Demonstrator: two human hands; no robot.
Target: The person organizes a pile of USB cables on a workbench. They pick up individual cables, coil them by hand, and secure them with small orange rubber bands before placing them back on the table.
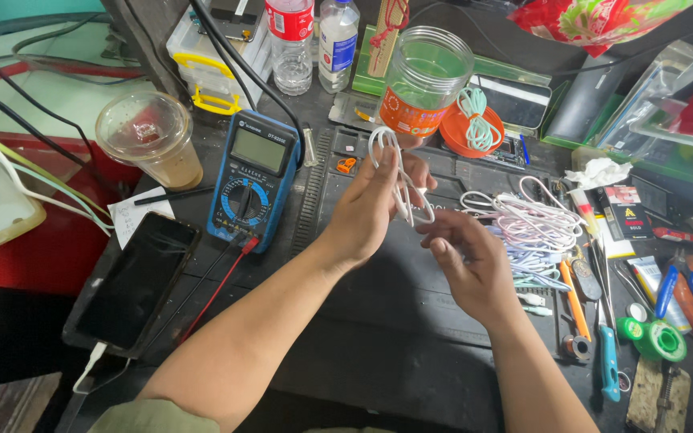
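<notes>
My right hand [475,269] pinches the lower end of a looped white cable [401,180], I think; my left hand [370,208] clamps its coils just above. Right of both lies a cable pile [535,228]; beyond, a plastic jar [423,84].

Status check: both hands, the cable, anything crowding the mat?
Left hand gripping coiled white cable, raised over mat. Right hand pinching cable's lower loop. Cable pile close right; multimeter left.
</notes>
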